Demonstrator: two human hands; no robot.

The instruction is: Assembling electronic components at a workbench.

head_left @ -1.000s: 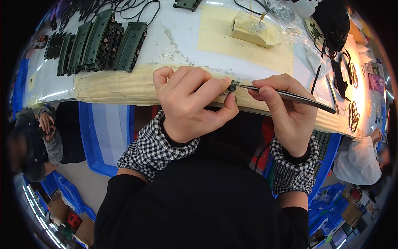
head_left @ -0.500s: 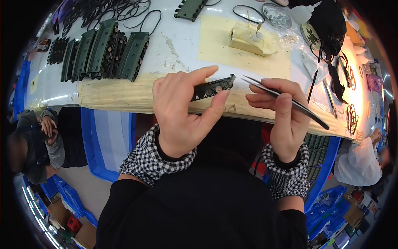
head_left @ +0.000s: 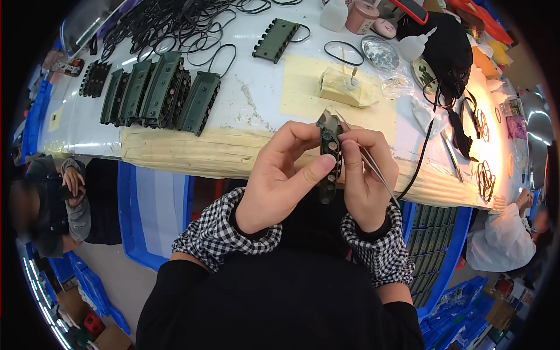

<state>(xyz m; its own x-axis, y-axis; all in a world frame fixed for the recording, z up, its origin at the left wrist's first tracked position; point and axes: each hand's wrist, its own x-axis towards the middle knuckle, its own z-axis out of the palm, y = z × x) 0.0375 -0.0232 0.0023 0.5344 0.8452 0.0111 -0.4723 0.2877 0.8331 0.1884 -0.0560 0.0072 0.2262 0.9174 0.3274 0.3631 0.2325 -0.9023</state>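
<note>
Upright in front of me, a dark green model tank chassis (head_left: 329,154) with a row of round wheels along its side is gripped by my left hand (head_left: 277,175), thumb on the near face and fingers behind. My right hand (head_left: 366,178) keeps steel tweezers (head_left: 378,172) in its grasp, their tips pointing up beside the chassis top. Its thumb and index finger also touch the chassis's right side. Both hands are over the table's near edge. Several similar chassis (head_left: 157,87) stand in a row at the left, and another chassis (head_left: 276,41) lies farther back.
Black cord loops (head_left: 169,29) heap at the back left. A yellowish block (head_left: 344,87) with a white dab and a small stick sits on yellow paper. Bottles and a black bag (head_left: 446,52) crowd the right. Blue bins (head_left: 124,210) flank me; people sit at both sides.
The chassis has turned from nearly level to upright between my hands. My right hand has moved left to touch it, and the tweezers now point more steeply upward.
</note>
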